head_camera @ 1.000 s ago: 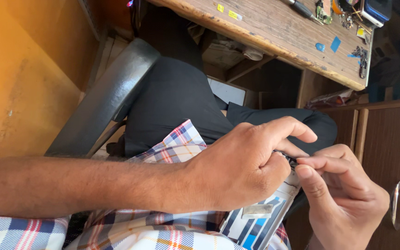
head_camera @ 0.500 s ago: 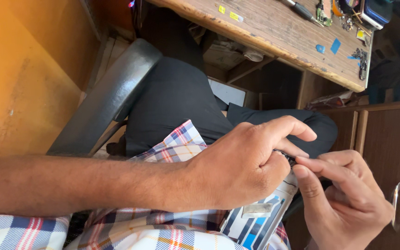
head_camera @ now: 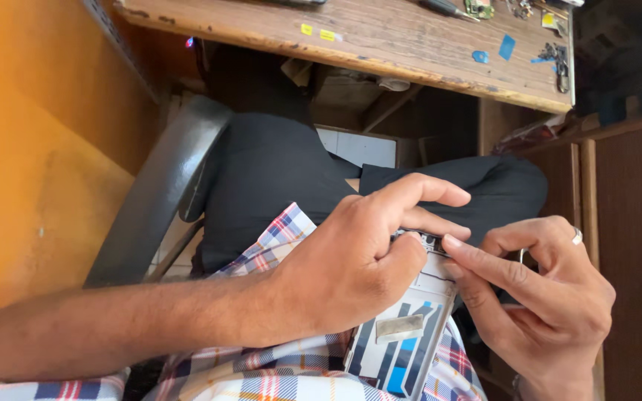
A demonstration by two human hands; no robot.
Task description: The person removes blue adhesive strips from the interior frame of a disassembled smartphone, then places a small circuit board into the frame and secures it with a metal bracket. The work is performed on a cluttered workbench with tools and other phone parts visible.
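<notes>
Nearest: checked shirt (head_camera: 284, 375), plaid in red, blue and white, along the bottom edge.

Opened phone (head_camera: 403, 334) lies in the lap, back cover off, its inner plate pale with dark and blue stripes and a strip of grey tape across it. It sits between the two hands, top end pointing far.

Left hand (head_camera: 351, 271) comes in from the left on a bare forearm. Fingers curled down over the phone's upper end, thumb pressed on the top edge, index finger stretched out right above it. Grip closed on the phone.

Right hand (head_camera: 544, 304) at the right, a ring (head_camera: 577, 236) on one finger. Index finger and thumb pinched together at the phone's top edge, just touching the left thumb. Something small and dark sits at the pinch; cannot tell what it is.

Beyond the hands: black trousers (head_camera: 276, 171) over both knees, and a grey chair armrest (head_camera: 157, 193) slanting at left. Orange wall (head_camera: 31, 148) far left. Brown cabinet door (head_camera: 633, 223) at right.

Farthest: wooden worktop (head_camera: 380, 37) along the top, with yellow and blue stickers and small tools scattered toward its right end.
</notes>
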